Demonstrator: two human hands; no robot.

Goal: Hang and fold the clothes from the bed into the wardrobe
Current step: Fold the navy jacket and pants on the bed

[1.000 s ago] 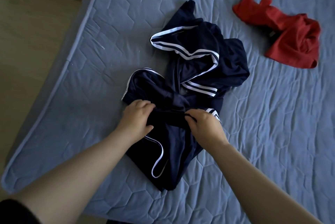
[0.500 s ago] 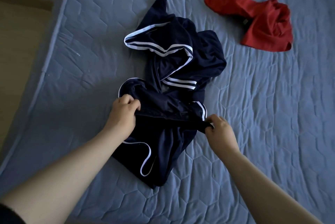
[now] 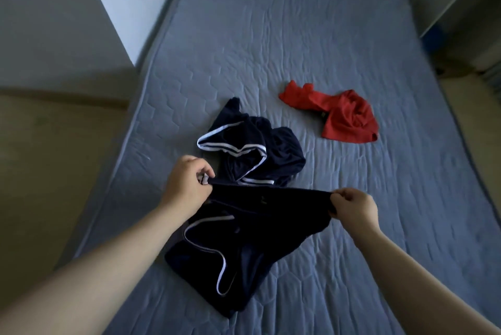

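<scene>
Head view: left hand (image 3: 187, 185) and right hand (image 3: 352, 207) pinch navy white-piped shorts (image 3: 244, 229); striped navy garment (image 3: 257, 150), crumpled red garment (image 3: 344, 117) await folding.

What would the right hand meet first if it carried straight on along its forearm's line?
Most likely the bunched navy clothing with white stripes, past the edge the right hand pinches; the red garment lies off that line. Height above the bed is unclear.

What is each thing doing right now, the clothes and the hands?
Navy clothes: near edge pulled taut between both hands, rest crumpled on the mattress.
Red garment: crumpled on the mattress, untouched.
Left hand: pinching the navy edge.
Right hand: pinching the navy edge.
</scene>
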